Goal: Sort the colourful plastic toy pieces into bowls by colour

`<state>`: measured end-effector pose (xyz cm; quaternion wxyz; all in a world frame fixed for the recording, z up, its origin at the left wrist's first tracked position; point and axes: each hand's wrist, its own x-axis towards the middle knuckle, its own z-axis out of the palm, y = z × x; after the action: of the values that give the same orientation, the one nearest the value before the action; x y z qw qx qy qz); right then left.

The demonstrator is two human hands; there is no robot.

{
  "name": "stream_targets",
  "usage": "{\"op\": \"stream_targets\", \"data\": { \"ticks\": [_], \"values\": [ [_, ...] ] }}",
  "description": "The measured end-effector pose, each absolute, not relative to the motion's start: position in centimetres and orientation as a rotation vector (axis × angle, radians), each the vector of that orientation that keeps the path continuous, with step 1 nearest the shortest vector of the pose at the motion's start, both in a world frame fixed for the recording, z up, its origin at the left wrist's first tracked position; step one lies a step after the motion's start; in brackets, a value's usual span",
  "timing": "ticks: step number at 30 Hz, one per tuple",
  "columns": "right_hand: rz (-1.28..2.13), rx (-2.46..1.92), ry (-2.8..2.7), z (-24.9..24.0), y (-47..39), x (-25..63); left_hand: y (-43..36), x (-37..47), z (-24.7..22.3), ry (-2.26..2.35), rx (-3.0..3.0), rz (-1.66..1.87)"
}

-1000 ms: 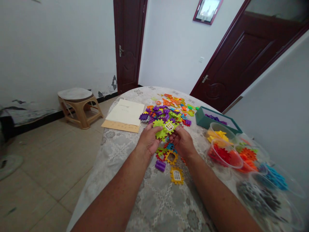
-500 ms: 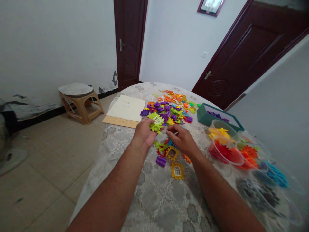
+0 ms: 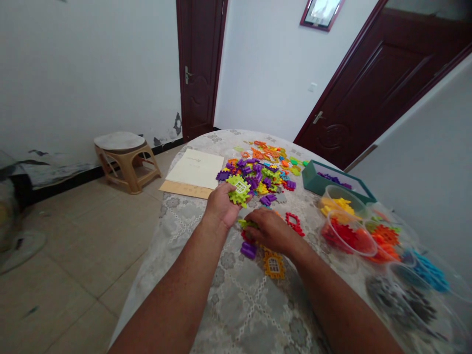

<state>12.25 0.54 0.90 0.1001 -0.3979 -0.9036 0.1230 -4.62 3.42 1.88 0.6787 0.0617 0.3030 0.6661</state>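
My left hand [image 3: 222,204] is closed around lime-green toothed pieces [image 3: 239,191], the top one bearing a white window shape. To its right, my right hand [image 3: 267,227] reaches down with bent fingers over a small group of pieces, its fingertips at a green piece [image 3: 243,224]; whether it grips that piece is hard to tell. Just below lie a purple piece [image 3: 248,250] and a yellow-orange window piece [image 3: 273,264]. A red frame piece [image 3: 293,222] rests right of my right hand. Beyond both hands is a mixed pile of colourful pieces [image 3: 258,173].
Clear tubs hold yellow [image 3: 337,206], red [image 3: 344,235], orange [image 3: 385,238], blue [image 3: 426,268] and grey pieces [image 3: 398,300]. Behind them is a green box [image 3: 313,179] with purple pieces. Paper sheets [image 3: 195,168] lie at the left table edge; a stool [image 3: 129,164] stands beyond.
My right hand has moved down and slightly left onto the small group of pieces. A red frame piece and more purple and grey pieces now show. My left hand still holds the green pieces.
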Motion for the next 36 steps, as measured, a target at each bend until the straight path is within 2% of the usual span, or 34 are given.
{"op": "stream_targets", "data": {
  "ticks": [12, 20, 32, 36],
  "values": [
    [0.939, -1.197, -1.538, 0.7, 2.3, 12.6, 3.3, -3.3, 1.0, 0.651, 0.281, 1.498],
    [0.596, -1.272, -1.483, -1.8, 2.5, 11.3, 2.8, -0.7, 0.3, 0.618, 0.410, 1.436],
    [1.300, -1.093, -0.965, -1.3, 2.7, 9.4, 2.4, 0.1, 0.1, 0.888, 0.722, 1.468],
    [1.445, -0.983, -0.943, -0.8, 2.9, 9.7, 2.3, 0.4, 0.3, 0.950, 0.792, 1.512]
  ]
}}
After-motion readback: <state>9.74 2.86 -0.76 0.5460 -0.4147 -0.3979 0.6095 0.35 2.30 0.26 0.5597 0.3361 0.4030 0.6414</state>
